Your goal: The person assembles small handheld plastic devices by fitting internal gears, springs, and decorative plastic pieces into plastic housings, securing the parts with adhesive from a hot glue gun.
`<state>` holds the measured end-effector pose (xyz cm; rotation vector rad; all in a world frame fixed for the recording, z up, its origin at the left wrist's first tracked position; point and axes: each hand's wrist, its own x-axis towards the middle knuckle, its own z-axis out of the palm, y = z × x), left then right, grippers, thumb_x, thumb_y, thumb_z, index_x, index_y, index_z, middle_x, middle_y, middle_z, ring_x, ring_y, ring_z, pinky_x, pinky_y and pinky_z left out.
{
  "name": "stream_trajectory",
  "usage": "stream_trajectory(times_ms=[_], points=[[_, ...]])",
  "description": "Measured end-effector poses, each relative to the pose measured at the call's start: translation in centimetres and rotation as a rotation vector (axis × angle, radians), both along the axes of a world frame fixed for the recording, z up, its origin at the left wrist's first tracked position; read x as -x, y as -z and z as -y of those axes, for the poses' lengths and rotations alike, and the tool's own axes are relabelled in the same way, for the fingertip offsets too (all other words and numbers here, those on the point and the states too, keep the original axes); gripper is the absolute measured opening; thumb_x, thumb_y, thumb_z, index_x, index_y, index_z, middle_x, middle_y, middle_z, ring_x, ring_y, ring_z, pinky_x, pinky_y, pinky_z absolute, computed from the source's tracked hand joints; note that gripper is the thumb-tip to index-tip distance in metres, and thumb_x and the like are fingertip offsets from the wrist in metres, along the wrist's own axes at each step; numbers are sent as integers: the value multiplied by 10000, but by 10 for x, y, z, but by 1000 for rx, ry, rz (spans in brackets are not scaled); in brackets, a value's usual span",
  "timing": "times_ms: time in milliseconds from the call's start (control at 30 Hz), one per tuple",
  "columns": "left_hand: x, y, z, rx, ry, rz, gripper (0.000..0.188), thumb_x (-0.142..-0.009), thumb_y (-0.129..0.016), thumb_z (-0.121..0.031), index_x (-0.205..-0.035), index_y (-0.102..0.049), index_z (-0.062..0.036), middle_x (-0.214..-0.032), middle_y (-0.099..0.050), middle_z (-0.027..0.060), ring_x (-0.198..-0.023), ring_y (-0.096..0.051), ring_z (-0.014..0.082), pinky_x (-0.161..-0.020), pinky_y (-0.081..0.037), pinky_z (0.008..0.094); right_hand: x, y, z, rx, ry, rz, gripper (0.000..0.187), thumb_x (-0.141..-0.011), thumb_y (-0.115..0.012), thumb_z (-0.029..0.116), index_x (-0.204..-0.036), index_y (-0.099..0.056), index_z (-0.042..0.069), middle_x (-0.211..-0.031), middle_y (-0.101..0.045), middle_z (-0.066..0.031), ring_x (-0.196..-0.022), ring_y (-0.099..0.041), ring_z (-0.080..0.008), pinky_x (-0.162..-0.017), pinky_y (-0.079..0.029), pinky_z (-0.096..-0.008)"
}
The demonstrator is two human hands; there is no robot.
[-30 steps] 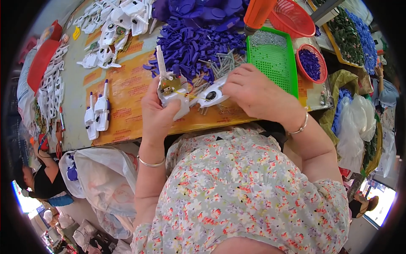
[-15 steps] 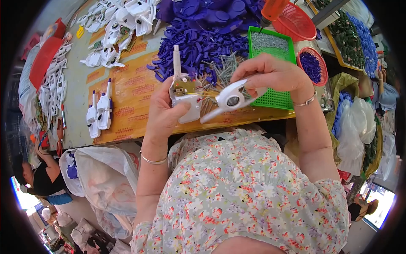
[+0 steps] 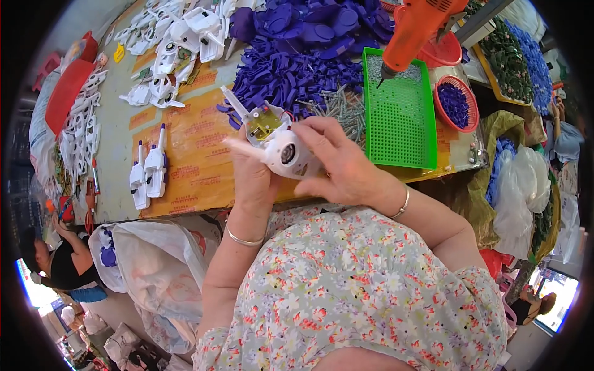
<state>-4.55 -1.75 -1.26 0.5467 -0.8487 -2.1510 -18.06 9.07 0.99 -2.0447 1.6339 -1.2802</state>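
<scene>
My left hand [image 3: 252, 179] is wrapped round a white plastic housing half [image 3: 240, 105] with a long narrow stem. A yellowish-green circuit board [image 3: 266, 122] shows inside it. Against its near side sits a white plastic cover [image 3: 297, 162] with a dark round opening, which my right hand [image 3: 340, 162] grips by its right side. The two halves touch at one side and gape at the other. Beyond them lie a heap of small purple plastic parts [image 3: 272, 71] and a pile of long screws [image 3: 346, 114].
An orange electric screwdriver [image 3: 421, 31] hangs over a green perforated tray [image 3: 402, 136] with small screws. Right of it stands a red basket [image 3: 475, 105] of purple parts. Assembled white-and-purple pieces [image 3: 154, 170] lie left, white shells [image 3: 192, 31] behind. A white sack [image 3: 167, 260] hangs below the table edge.
My right hand has brought the cover leftward against the housing half, turning it. My left hand has tilted the housing, its stem now leaning left. The orange screwdriver hangs lower in view.
</scene>
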Motion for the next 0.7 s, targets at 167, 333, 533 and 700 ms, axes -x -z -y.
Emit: stream_trajectory(times_ms=[167, 333, 533, 700], points=[[5, -2, -8, 33, -74, -54, 398, -813, -555, 90, -1188, -489, -25, -1083, -612, 92, -945, -628, 187, -824, -526, 320, -6, 5, 5, -14, 72, -15, 822, -651, -776, 143, -1322, -337, -36, -1163, -440, -211, -1059, -490, -366, -880, -464, -395], [8, -7, -11, 169, -158, 103, 407, -793, -545, 113, -1174, -496, -19, -1057, -617, 89, -931, -622, 169, -835, -506, 301, 7, 5, 9, 68, 127, 297, 606, -676, -685, 109, -1204, -425, -35, -1098, -473, -201, -1000, -513, -336, -860, -460, -343], [7, -7, -18, 265, -104, 156, 426, -783, -586, 70, -1188, -487, -15, -1073, -612, 89, -952, -614, 169, -845, -494, 303, 12, 0, 11, -294, -42, 992, 631, -755, -658, 193, -1286, -402, -33, -1077, -522, -58, -971, -494, -106, -858, -427, -273], [7, -4, -18, 209, -27, 231, 329, -833, -525, -7, -1160, -492, -20, -1036, -610, 80, -935, -604, 165, -836, -482, 297, 13, -12, 5, -402, -159, 924, 672, -745, -650, 126, -1334, -359, -16, -1051, -560, -80, -850, -556, -116, -786, -470, -275]])
